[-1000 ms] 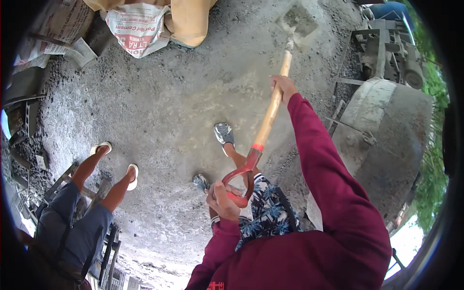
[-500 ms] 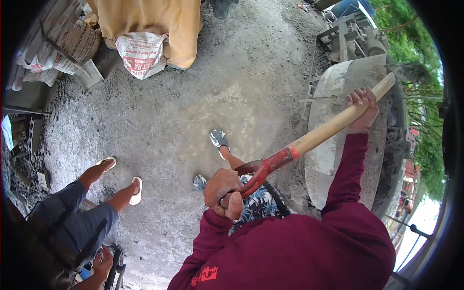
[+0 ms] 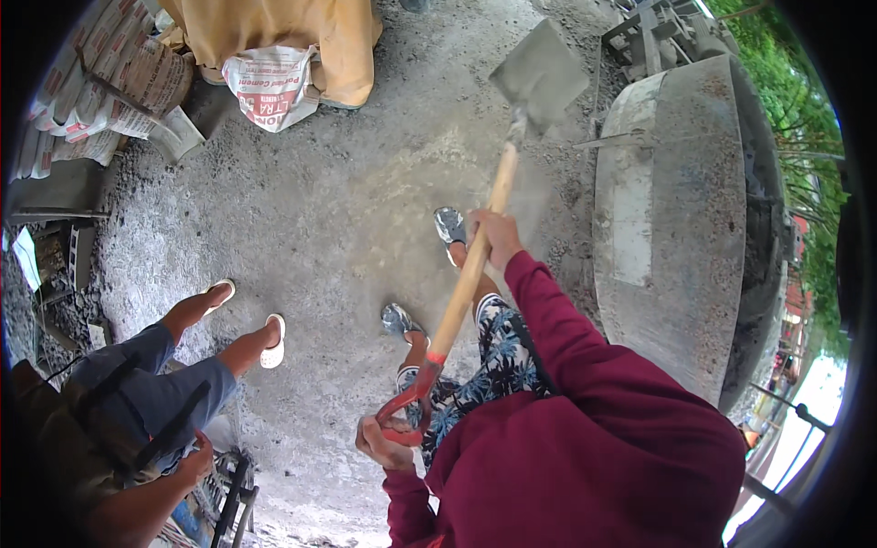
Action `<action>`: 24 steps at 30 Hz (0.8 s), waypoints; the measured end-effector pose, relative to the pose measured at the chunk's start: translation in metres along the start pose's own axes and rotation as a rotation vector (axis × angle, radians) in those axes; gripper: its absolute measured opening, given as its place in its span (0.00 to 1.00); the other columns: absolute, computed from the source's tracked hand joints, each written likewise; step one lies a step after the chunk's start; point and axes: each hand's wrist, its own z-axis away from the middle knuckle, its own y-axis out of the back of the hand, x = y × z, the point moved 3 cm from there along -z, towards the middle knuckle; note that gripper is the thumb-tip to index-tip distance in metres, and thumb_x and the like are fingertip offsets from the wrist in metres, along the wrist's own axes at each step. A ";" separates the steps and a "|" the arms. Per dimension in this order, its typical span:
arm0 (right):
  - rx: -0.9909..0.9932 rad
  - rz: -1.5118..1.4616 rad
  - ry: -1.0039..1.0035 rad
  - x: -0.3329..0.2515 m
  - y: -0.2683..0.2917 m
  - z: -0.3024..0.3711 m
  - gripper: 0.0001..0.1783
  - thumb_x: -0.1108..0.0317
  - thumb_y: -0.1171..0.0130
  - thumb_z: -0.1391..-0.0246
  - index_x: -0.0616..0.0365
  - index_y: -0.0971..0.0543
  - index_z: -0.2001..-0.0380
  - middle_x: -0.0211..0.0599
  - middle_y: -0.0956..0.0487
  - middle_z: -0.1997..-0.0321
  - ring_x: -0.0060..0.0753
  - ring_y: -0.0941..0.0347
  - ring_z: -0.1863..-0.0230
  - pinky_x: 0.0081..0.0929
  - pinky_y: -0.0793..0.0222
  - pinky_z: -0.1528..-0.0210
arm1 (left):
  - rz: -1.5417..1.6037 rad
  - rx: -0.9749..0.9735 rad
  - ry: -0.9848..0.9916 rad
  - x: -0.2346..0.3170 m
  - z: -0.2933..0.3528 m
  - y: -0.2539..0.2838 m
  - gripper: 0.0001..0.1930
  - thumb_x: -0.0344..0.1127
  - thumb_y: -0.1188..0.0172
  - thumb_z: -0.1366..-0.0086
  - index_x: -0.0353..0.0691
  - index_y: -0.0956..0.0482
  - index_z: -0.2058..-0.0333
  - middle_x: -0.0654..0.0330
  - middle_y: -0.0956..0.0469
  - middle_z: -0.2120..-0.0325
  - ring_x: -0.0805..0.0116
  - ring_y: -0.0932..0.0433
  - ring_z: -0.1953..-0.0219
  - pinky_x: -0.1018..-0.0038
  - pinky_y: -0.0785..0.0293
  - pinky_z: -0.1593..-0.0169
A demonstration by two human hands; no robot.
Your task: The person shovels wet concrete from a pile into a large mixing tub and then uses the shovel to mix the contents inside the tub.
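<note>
Shovel [image 3: 456,301] slants across centre, blade [image 3: 542,73] toward one o'clock. Left hand [image 3: 382,445] grasps its red handle [image 3: 423,379]; right hand [image 3: 498,237] grips nearer the blade. Advisable: wrists aligned, grips firm.

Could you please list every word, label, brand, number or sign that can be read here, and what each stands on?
I won't copy any wording, but print shows here:
White bag: red lettering, upside down, the larger part legible.
Stacked bags: print too small and slanted to read reliably.
Shovel: no lettering that I can make out.
</note>
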 end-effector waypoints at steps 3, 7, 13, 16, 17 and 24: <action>-0.030 0.056 -0.255 0.104 -0.013 -0.020 0.06 0.73 0.38 0.52 0.61 0.26 0.75 0.35 0.28 0.80 0.31 0.30 0.83 0.28 0.28 0.80 | -0.249 0.153 0.057 0.028 0.015 0.013 0.24 0.51 0.55 0.34 0.39 0.36 0.82 0.59 0.33 0.90 0.69 0.33 0.88 0.74 0.36 0.82; 0.060 0.047 -0.571 0.208 0.004 -0.047 0.05 0.76 0.38 0.54 0.66 0.25 0.75 0.39 0.26 0.79 0.35 0.28 0.82 0.30 0.28 0.81 | -0.600 0.209 0.073 0.058 0.022 -0.022 0.26 0.52 0.58 0.33 0.38 0.36 0.85 0.60 0.35 0.93 0.69 0.35 0.90 0.74 0.38 0.83; 0.028 -0.006 -0.813 0.164 0.031 -0.125 0.06 0.76 0.39 0.53 0.65 0.26 0.76 0.39 0.27 0.78 0.34 0.28 0.81 0.31 0.27 0.80 | -0.764 0.301 0.213 0.095 0.009 -0.188 0.26 0.53 0.56 0.35 0.38 0.37 0.85 0.61 0.37 0.92 0.70 0.36 0.89 0.74 0.39 0.83; 0.031 -0.108 -0.655 0.111 0.069 -0.229 0.05 0.79 0.43 0.52 0.63 0.30 0.75 0.38 0.29 0.81 0.34 0.29 0.83 0.33 0.29 0.82 | -0.467 0.343 0.350 0.064 -0.013 -0.277 0.21 0.49 0.52 0.33 0.39 0.35 0.79 0.61 0.35 0.89 0.70 0.35 0.88 0.74 0.37 0.81; 0.048 -0.031 -0.652 0.077 0.072 -0.260 0.05 0.79 0.43 0.52 0.63 0.30 0.75 0.38 0.29 0.81 0.34 0.29 0.83 0.33 0.30 0.82 | -0.388 0.199 0.332 0.048 -0.026 -0.306 0.20 0.48 0.52 0.32 0.38 0.35 0.78 0.61 0.34 0.89 0.70 0.35 0.87 0.73 0.36 0.80; 0.113 0.180 -0.243 -0.128 0.156 -0.417 0.07 0.75 0.39 0.54 0.64 0.27 0.73 0.36 0.27 0.80 0.29 0.29 0.83 0.26 0.28 0.81 | -0.037 -0.120 0.303 -0.041 -0.082 -0.457 0.19 0.44 0.53 0.32 0.38 0.35 0.79 0.58 0.31 0.88 0.68 0.30 0.86 0.71 0.28 0.77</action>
